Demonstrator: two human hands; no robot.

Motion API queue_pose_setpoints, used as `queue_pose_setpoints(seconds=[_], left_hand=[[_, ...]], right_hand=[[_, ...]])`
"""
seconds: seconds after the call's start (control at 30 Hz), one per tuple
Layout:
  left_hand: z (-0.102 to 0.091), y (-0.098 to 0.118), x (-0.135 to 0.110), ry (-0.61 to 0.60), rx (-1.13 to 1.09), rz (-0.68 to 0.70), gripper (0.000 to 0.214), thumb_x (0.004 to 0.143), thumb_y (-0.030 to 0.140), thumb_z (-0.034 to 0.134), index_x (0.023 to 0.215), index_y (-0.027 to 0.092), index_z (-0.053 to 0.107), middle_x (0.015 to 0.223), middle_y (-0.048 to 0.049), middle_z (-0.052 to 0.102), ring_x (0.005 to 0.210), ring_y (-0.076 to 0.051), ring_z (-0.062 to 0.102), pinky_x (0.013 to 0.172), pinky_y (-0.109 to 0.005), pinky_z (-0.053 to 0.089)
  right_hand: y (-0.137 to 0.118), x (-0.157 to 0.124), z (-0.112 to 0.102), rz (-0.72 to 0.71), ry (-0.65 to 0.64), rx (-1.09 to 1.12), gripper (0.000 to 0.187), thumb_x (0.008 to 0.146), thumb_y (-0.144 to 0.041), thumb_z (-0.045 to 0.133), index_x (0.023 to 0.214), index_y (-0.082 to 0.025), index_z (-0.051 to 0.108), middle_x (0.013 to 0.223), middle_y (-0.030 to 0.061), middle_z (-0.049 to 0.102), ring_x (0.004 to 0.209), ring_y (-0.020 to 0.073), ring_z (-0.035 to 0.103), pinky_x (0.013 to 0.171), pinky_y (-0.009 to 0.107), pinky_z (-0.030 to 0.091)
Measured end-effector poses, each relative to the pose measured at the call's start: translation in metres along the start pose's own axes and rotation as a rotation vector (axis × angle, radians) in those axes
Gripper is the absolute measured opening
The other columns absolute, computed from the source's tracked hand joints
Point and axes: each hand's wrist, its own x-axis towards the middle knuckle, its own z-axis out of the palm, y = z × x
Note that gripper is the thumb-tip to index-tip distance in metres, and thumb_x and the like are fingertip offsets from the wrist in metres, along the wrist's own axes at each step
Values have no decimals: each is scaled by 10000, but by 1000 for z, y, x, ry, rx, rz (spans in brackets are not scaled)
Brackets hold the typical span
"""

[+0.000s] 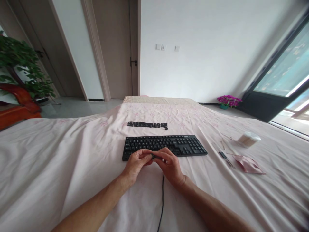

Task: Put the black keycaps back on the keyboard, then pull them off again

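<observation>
My left hand [138, 162] and my right hand [169, 162] meet at the front edge of a black keyboard [190, 145]. Both are closed, fingertips pinched together around a small black piece [154, 156], mostly hidden by the fingers; it may be a keycap. The hands cover part of the keyboard's lower rows. From under my right hand a black cable [162, 196] runs toward me. Behind the keyboard, several loose black keycaps [146, 124] lie in a row, a long one among them, with a single small one just below the row's right end.
A pale pink floral cloth [96, 154] with folds covers the table. To the right lie a clear tub of cotton swabs [249, 139], a few loose swabs [223, 145], a small dark tool [222, 155] and a pink cloth [248, 164]. A wooden chair arm [19, 100] stands far left.
</observation>
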Motion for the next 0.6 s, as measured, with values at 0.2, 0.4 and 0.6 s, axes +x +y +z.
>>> queue_pose_setpoints(seconds=[0.2,0.4,0.6], left_hand=[[0,-1,0,-10,19,20,371,615,301,821,901,114,676,851,-69,707,728,-138,658,730,-256,532],[0,0,0,-4,19,16,394,589,312,834,892,113,679,845,-70,705,725,-140,657,739,-271,530],[2,1,-1,4,74,16,427,577,356,831,896,117,680,850,-68,704,717,-137,655,741,-282,531]], right_hand=[[4,-2,2,14,14,47,221,817,-217,661,1021,-276,721,821,9,620,738,125,599,659,236,497],[3,-2,2,25,9,51,205,816,-204,661,1000,-267,726,822,9,625,745,126,602,668,240,493],[0,0,1,17,7,52,200,835,-237,643,1014,-277,724,823,16,615,744,130,598,665,240,501]])
